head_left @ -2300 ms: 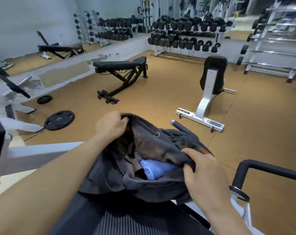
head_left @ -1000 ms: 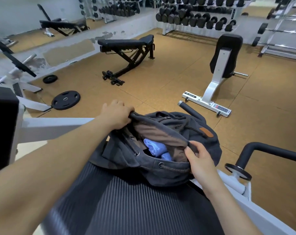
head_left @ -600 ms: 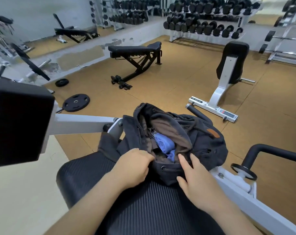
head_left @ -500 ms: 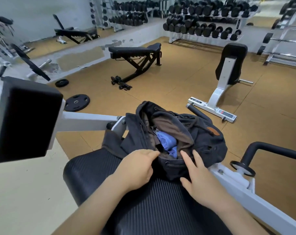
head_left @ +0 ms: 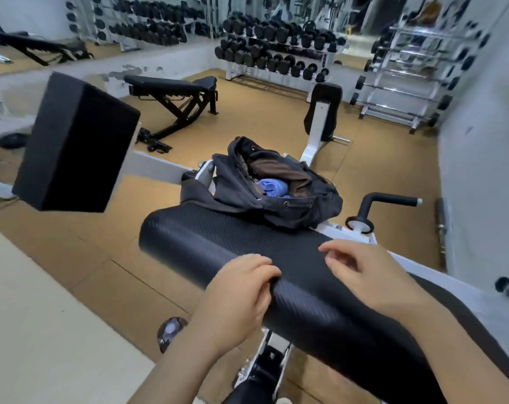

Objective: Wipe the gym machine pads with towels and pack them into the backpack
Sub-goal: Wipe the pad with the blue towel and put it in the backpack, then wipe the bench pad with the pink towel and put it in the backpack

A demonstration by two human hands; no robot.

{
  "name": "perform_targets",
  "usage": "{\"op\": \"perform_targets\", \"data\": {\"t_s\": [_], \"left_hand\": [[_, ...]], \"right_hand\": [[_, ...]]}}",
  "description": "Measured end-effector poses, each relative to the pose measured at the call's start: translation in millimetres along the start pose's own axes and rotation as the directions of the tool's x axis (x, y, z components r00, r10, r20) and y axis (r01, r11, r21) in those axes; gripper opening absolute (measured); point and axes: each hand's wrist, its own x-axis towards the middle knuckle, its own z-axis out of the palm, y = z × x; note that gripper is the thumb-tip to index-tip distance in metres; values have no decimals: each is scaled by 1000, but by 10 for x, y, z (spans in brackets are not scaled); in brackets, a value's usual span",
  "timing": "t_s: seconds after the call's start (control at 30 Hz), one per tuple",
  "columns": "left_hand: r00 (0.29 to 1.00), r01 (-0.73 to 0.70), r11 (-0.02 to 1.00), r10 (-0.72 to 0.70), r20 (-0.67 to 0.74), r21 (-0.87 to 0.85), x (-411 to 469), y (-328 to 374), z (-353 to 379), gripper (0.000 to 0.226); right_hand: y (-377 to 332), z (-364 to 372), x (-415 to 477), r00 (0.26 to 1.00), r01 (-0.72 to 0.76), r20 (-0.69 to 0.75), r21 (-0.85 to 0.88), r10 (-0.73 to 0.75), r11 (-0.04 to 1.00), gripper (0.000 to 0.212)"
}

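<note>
Open backpack [head_left: 279, 205] with blue towel [head_left: 272, 186] on bench [head_left: 276, 258]; left hand [head_left: 238, 298] and right hand [head_left: 372, 275] near it, fingers loosely curled, holding nothing.

L hand [head_left: 241, 290] fingers curled, R hand [head_left: 369, 275] loosely curled, prob. holding nothing

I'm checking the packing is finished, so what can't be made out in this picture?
- How many towels are packed: head view, the backpack folds hide all but one blue patch.
- Whether the left hand grips the pad: its fingertips curl out of sight over the edge.
- Whether the right hand touches the pad: motion blur.
- Dumbbell rack labels: too small.
</note>
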Motion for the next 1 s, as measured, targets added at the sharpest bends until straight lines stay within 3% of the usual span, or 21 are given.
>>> {"op": "perform_targets", "data": {"t_s": [0.17,0.23,0.33,0.47,0.57,0.7,0.87,1.0], "left_hand": [[1000,-15,987,15,0,-160,-492,276,-133,18],[1000,13,945,-13,3,-327,-595,463,-163,20],[999,27,845,-6,42,-535,-685,859,-208,39],[993,27,725,58,100,-688,-712,1485,-240,47],[975,36,613,150,161,-790,-824,2063,-264,39],[914,0,506,350,206,-862,-1132,2815,-213,35],[810,-217,534,566,155,-817,-1496,3670,-100,31],[741,-398,508,669,59,-764,-1685,4308,-136,25]], "right_hand": [[-381,112,-930,984,-85,-152,81,96,993,24],[-486,85,-1284,956,-101,-253,193,149,976,22],[-575,-12,-1800,864,-62,-432,419,259,906,20],[-633,-279,-2468,682,33,-648,492,340,870,20],[-650,-510,-2985,551,-19,-761,400,344,916,24],[-716,-728,-3735,470,-243,-859,97,205,965,21],[-903,-1030,-4532,392,-492,-920,-210,-1,845,35],[-1046,-1336,-5044,347,-672,-937,-268,-26,690,50]]}}
